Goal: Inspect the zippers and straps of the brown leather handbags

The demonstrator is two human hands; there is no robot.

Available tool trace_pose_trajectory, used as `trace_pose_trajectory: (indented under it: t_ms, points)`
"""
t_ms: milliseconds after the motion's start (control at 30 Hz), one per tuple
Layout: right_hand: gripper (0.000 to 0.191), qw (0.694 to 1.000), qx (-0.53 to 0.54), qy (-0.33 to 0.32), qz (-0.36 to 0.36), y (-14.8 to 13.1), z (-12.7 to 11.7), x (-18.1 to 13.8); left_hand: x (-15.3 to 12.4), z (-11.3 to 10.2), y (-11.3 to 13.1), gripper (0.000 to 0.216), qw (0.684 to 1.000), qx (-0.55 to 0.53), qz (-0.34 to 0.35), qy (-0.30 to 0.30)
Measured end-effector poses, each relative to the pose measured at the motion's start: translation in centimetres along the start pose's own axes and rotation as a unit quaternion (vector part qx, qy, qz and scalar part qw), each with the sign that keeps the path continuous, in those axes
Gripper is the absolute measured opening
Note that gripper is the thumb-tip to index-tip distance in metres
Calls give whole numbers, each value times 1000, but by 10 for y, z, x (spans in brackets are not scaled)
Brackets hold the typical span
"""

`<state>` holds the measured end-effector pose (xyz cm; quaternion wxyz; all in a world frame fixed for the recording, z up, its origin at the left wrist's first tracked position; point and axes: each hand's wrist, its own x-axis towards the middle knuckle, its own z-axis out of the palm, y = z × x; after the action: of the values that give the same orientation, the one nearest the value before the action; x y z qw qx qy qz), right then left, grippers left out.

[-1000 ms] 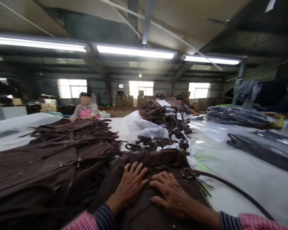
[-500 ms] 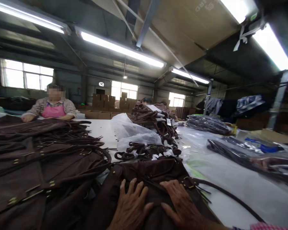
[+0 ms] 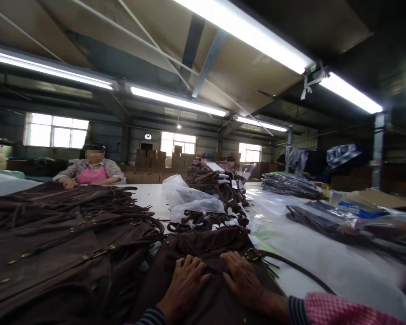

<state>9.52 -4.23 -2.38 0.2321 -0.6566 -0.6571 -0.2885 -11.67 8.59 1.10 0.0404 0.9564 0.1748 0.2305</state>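
I am pressing both of my hands flat on the brown bag lying right in front of me on the white table. My left hand is resting palm down with its fingers bent a little into the fabric, and my right hand is lying just beside it, fingers spread; neither is gripping anything. The 2 hands are nearly touching at the bag's middle. Judging by this, I am smoothing and flattening the bag, and that step looks partway along, since the fabric is still creasing beyond my fingertips.

A long dark strap is trailing out to the right of my right hand across the table. To the left of my left hand a big stack of brown bags is sitting. Beyond my fingertips a clear plastic bag is lying over coiled straps.

A next move would call for sliding my palms outward evenly while keeping that strap from bunching underneath.
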Motion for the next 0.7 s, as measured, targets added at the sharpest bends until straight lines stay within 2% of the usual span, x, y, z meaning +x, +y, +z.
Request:
trace_pose_trajectory:
  t_ms: [100,200,333,400,467,533,633,700]
  points:
    - [50,998,23,57,-10,6,14,-2,-1,-2,-1,22,999,29,19,-3]
    - [36,993,104,45,22,7,17,2,0,-2,-5,23,996,70,55,-7]
    - [26,980,164,37,104,7,25,8,1,2,-13,22,997,70,7,-32]
    - [32,978,172,36,117,6,38,7,3,2,-18,27,996,58,-26,-57]
    - [49,978,176,41,105,5,55,3,10,-2,-22,36,991,49,-70,-103]
    - [69,978,173,74,86,2,73,-2,25,-11,-21,46,979,36,-113,-164]
    - [88,970,169,157,71,0,89,-4,63,-27,-4,68,967,-10,-107,-231]
    - [86,959,192,186,89,1,83,0,91,-34,15,75,972,-47,-92,-211]
